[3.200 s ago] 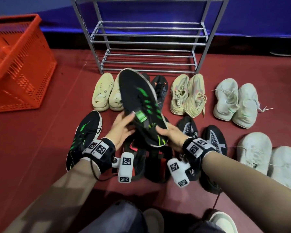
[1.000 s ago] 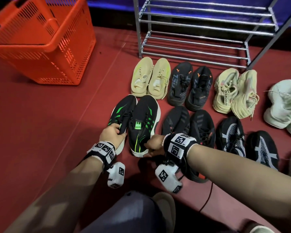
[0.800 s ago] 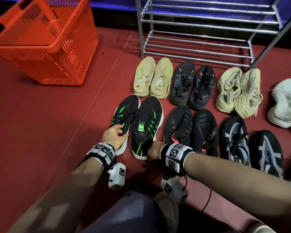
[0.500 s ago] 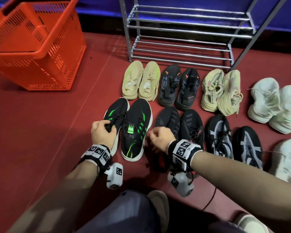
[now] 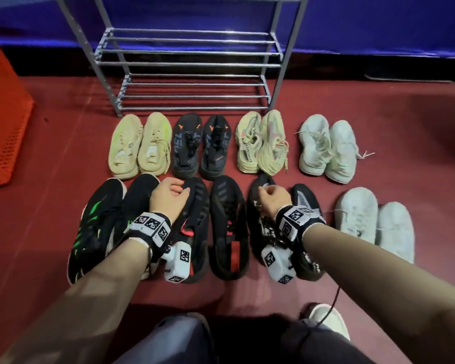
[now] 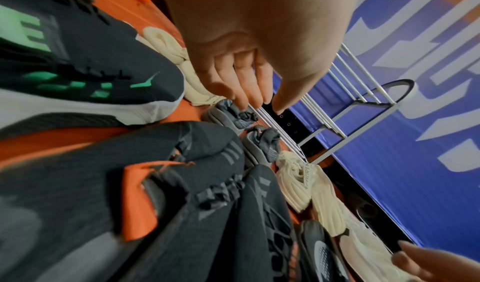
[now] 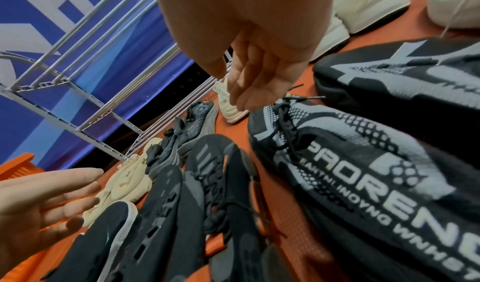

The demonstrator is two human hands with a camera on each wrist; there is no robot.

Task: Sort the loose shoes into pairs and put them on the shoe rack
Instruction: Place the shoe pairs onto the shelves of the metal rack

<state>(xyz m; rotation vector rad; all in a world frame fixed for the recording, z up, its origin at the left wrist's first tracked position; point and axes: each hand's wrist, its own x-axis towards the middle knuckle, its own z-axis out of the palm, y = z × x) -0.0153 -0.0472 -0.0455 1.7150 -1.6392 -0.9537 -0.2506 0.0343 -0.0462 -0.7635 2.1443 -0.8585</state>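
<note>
Paired shoes stand in two rows on the red floor before the empty metal shoe rack (image 5: 189,74). The front row holds a black-green pair (image 5: 100,222), a black-red pair (image 5: 216,227), a black-grey pair (image 5: 302,203) and a white pair (image 5: 373,222). My left hand (image 5: 172,191) hovers over the toe of the left black-red shoe, fingers relaxed and holding nothing; the left wrist view shows these fingers (image 6: 249,93) hanging loose. My right hand (image 5: 267,195) floats above the black-grey pair, loosely curled and empty, as its fingers (image 7: 246,89) show in the right wrist view.
The back row, next to the rack, has a cream pair (image 5: 139,145), a dark pair with orange marks (image 5: 200,145), a cream-pink pair (image 5: 260,143) and a white pair (image 5: 329,148). An orange basket (image 5: 3,114) stands at the left. A blue wall runs behind.
Both hands let go of the black-green pair, which now stands on the floor at the front left. The hands have moved right, over the black-red and black-grey pairs.
</note>
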